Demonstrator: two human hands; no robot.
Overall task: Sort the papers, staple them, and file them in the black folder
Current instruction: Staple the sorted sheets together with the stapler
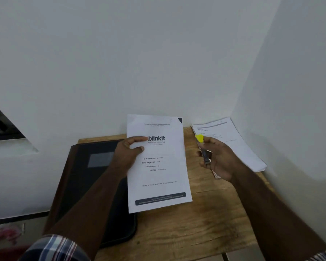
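Plaid sleeve cuff [55, 248] of the left arm, at 7 o'clock, nearest the camera.
Wooden table [205, 219], grain visible, set in a corner of white walls.
Black folder [87, 185], closed, flat on the table's left part, at 9 o'clock from the sheet; grey label panel on its cover.
Left hand [127, 153]: thumb on the face of the blinkit cover sheet [158, 166], fingers curled behind its left edge, pinching it; the sheet is held upright above the table, partly overlapping the folder.
Right hand [218, 159], at 3 o'clock from the sheet: fingers curled round a small stapler [203, 149] with a yellow end.
Stack of printed papers [231, 144], on the table at 1 o'clock, against the far-right wall.
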